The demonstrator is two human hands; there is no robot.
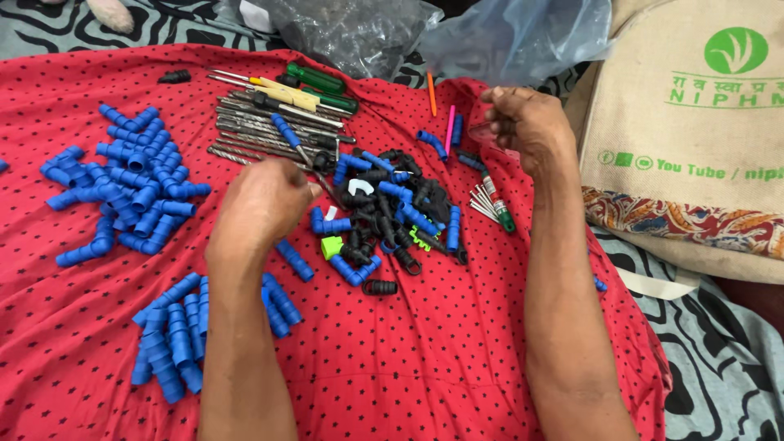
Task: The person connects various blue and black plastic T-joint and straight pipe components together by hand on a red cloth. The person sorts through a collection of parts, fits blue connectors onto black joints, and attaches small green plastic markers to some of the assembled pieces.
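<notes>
My left hand hovers over a red dotted cloth, fingers curled shut with its back to the camera, so its inside is hidden. It sits just left of a mixed heap of black and blue plastic fittings. My right hand is raised at the heap's far right, fingers closed on a small pinkish clear piece. A pile of blue elbow fittings lies to the left. Straight blue fittings lie under my left forearm.
Drill bits and screwdrivers lie in a row at the back. Pens, a green-capped marker and thin white pins lie near my right hand. A jute bag stands right; plastic bags sit behind.
</notes>
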